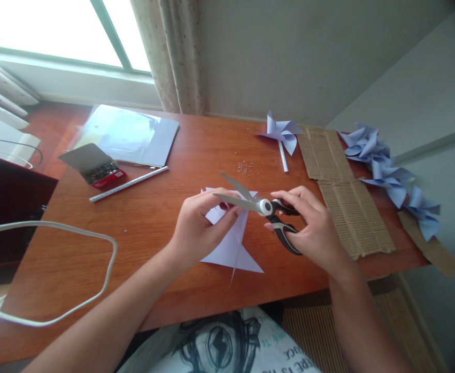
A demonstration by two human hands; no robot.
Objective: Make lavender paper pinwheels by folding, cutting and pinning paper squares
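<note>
Held by the handles in my right hand (309, 225) is a pair of scissors (265, 207), grey-bladed with black and white grips. Its blades are spread and point left, over the paper and close to the fingers of my left hand (204, 220). Those fingers and the thumb pinch a cut piece of pale lilac paper (227, 246) at its upper part. Pointed flaps of the paper hang down toward the table's front edge. The left fingertips are partly hidden behind the lower blade, so the exact cut spot cannot be made out.
A paper pinwheel (282, 132) on a white stick lies at the back. More pinwheels (390, 176) are by corrugated cardboard (352, 212) on the right. Leftward are an open red box (103, 173), a rolled paper stick (130, 184), a paper pack (134, 137) and a white cable (113, 254). Tiny bits (246, 167) are scattered mid-table.
</note>
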